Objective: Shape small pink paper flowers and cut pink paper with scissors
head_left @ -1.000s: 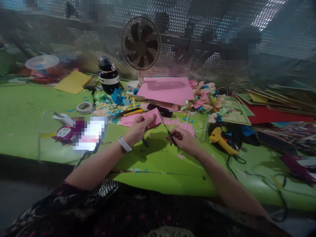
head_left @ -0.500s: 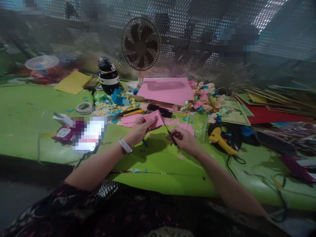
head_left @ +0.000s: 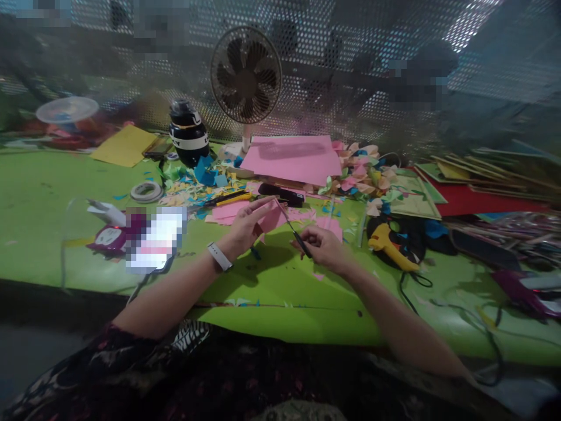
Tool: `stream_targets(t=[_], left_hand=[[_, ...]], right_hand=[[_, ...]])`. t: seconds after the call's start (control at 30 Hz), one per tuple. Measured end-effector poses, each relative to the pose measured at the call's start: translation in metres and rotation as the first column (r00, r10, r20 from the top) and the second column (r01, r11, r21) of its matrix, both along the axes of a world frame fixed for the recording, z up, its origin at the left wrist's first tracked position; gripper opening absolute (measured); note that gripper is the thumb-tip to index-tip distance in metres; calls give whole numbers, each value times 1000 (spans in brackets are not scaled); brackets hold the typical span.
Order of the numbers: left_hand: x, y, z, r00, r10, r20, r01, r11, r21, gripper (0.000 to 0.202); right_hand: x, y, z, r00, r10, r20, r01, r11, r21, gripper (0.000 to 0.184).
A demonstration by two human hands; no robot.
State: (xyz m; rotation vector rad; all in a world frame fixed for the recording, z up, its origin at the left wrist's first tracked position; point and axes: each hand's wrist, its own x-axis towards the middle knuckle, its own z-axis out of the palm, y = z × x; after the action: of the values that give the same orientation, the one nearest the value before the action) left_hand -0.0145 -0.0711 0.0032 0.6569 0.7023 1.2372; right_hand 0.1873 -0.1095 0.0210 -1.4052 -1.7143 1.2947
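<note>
Left hand (head_left: 245, 225) fingers opened on pink paper (head_left: 272, 218), scissors (head_left: 293, 229) cutting

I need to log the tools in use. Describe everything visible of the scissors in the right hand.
The scissors are small and slim, with dark handles and thin, pale metal-looking blades. The right hand grips the handles above the green table. The blades slant up and to the left, their tips at the edge of the pink paper that the left hand holds. Whether the blades are parted is unclear.
</note>
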Motion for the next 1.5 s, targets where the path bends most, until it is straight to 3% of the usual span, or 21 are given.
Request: stream_targets(t=[0.17,0.57,1.17,1.5], left_hand=[[0,3,-1,999,11,47,-10,999,-41,20],[1,4,-5,999,29,18,-28,998,-62,13],[3,4,6,992,111,66,-100,985,-143,14],[0,8,-1,993,89,76,-81,992,-101,13]], right_hand=[[-1,0,0,1000,0,-9,0,1000,-30,58],[1,2,-13,1000,13,11,-13,1000,4,55],[4,2,5,996,78,-49,-84,988,-130,56],[8,5,8,991,120,-54,-127,982,-140,53]])
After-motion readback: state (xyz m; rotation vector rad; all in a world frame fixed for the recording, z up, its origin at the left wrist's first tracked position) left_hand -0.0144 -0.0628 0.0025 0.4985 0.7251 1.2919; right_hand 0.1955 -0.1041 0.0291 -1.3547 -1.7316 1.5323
